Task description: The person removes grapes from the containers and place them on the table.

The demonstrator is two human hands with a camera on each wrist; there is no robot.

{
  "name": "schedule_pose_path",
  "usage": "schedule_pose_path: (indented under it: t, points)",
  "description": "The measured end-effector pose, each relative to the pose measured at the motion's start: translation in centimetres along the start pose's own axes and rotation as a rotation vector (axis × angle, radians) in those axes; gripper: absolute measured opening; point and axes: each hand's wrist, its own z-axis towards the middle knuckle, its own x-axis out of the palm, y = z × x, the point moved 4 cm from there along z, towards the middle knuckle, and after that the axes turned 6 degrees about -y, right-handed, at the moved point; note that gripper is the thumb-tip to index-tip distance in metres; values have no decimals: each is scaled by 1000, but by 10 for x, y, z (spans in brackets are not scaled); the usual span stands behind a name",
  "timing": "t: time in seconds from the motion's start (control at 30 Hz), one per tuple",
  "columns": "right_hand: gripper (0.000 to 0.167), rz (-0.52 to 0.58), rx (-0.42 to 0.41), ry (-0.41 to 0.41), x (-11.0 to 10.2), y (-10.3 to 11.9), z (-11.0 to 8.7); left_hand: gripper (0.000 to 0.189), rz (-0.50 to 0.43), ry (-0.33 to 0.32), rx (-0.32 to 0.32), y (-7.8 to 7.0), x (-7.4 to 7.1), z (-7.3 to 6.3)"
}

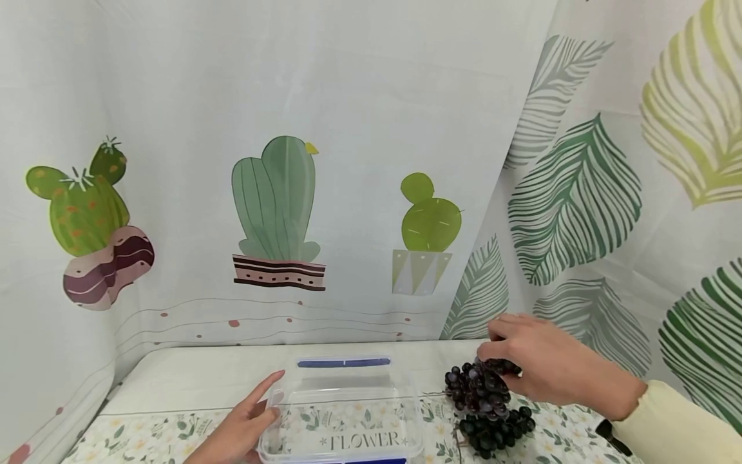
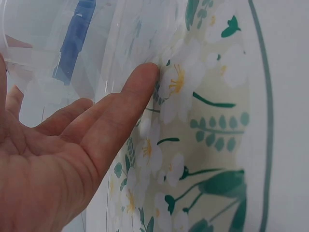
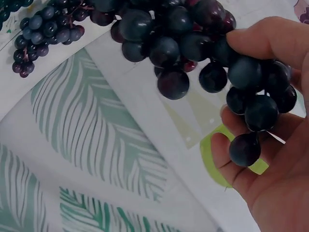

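A clear plastic box with blue latches stands in front of me, the word FLOWER showing at its front. My left hand is at the box's left side, its fingers extended; in the left wrist view the fingers lie straight along the clear wall. To the right of the box, my right hand holds a bunch of dark grapes from above, thumb on one side and curled fingers on the other. More dark grapes lie on the table just below the held bunch.
A flowered cloth covers the near part of the table, with a plain white strip behind it. White curtains printed with cacti and leaves hang at the back and right.
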Motion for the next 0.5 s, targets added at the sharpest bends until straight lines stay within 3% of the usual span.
schedule_pose_path:
  t: [0.33, 0.5]
  points:
    - [39, 96, 194, 267, 9, -26, -24, 70, -84, 23, -9, 1, 2, -2]
    - [41, 169, 280, 408, 18, -39, -43, 70, -77, 21, -20, 0, 3, -3]
